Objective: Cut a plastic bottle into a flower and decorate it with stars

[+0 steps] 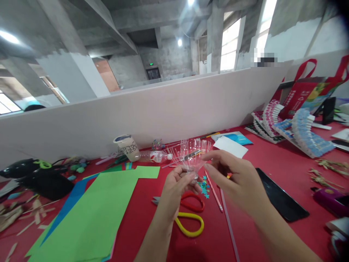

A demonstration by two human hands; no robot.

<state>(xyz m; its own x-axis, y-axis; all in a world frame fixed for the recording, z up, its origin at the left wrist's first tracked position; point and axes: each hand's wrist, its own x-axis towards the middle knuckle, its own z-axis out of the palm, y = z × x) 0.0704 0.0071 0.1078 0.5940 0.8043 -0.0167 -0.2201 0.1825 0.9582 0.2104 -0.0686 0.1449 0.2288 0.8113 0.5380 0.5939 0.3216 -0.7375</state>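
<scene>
A clear plastic bottle piece (191, 151), its wall cut into many narrow strips that fan outward, is held up over the red table. My left hand (181, 182) grips it from below, with the fingers closed round its narrow neck. At its right side my right hand (231, 174) has thumb and forefinger drawn together at the ends of the strips, seemingly on one strip. Scissors (190, 224) with red and yellow handles lie under my left wrist. Small blue stars (204, 187) and a pink striped pencil (213, 191) lie just beyond them.
Green paper sheets (95, 214) cover the left. A paper cup (127, 147) and a plastic bottle (152, 156) stand and lie near the white partition (163, 112). A black phone (282, 196), folded paper crafts (302, 131) and a red bag (302, 94) are on the right.
</scene>
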